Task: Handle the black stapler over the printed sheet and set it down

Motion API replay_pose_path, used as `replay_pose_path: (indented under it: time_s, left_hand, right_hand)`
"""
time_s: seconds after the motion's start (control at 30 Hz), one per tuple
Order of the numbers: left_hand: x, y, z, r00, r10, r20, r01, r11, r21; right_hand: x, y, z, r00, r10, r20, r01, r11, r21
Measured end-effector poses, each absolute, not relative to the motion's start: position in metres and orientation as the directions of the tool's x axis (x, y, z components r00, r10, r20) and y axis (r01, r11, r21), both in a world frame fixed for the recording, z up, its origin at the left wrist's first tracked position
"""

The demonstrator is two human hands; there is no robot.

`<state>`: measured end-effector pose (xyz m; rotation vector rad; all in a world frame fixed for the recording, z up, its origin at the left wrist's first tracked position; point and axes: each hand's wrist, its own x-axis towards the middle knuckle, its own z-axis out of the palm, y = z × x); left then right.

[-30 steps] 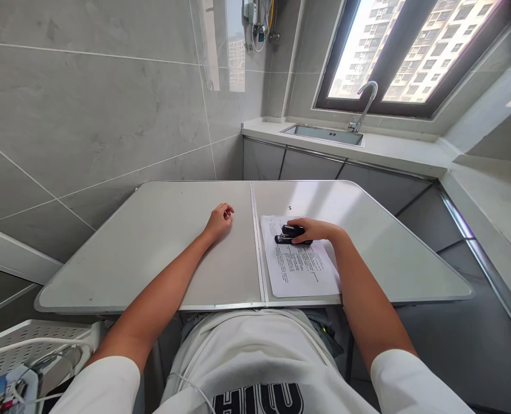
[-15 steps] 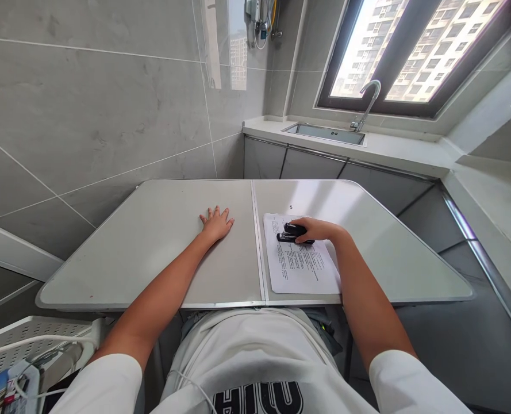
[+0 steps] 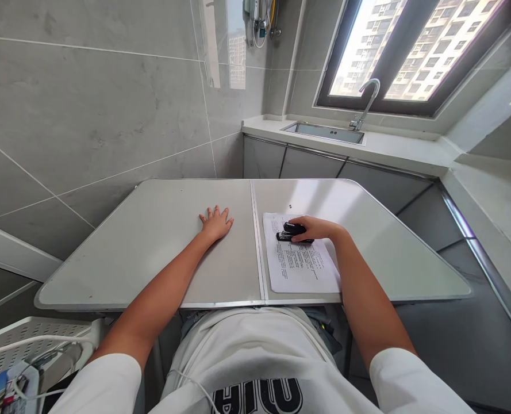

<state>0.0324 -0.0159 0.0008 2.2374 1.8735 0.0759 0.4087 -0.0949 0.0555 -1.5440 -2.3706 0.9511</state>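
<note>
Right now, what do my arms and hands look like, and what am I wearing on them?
The left hand and right hand are bare: no gloves, no watch or bracelet at either wrist. Arms are uncovered up to short white sleeves, the left sleeve and the right sleeve, of a white top with dark block lettering; a thin white cable lies across it.

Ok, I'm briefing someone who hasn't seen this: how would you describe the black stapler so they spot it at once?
Find the grey folding table; on its right half lies a printed sheet. At the sheet's far end, under the right hand, sits the stapler. It is the only black tool there, dark against white paper.
</note>
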Motion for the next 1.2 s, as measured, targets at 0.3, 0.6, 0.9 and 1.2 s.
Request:
replay_pose_path:
  time_s: [0.3, 0.6, 0.9, 1.2]
  left_hand:
    - [0.032, -0.013, -0.002, 0.182, 0.979, -0.087, 0.966, -0.161, 0.201]
    - [0.032, -0.013, -0.002, 0.188, 0.979, -0.081, 0.966, -0.169, 0.196]
    - [0.033, -0.015, 0.001, 0.18, 0.98, -0.084, 0.965, -0.16, 0.207]
    - [0.033, -0.017, 0.003, 0.183, 0.978, -0.099, 0.967, -0.161, 0.199]
  right_hand:
    - [0.452, -0.079, 0.035, 0.02, 0.985, 0.174, 0.545, 0.135, -0.827]
    - [0.489, -0.054, -0.02, 0.509, 0.846, 0.157, 0.407, -0.076, -0.91]
    - [0.488, -0.051, -0.025, 0.418, 0.89, 0.183, 0.529, -0.074, -0.846]
    - [0.494, -0.046, -0.033, 0.403, 0.894, 0.194, 0.543, -0.063, -0.837]
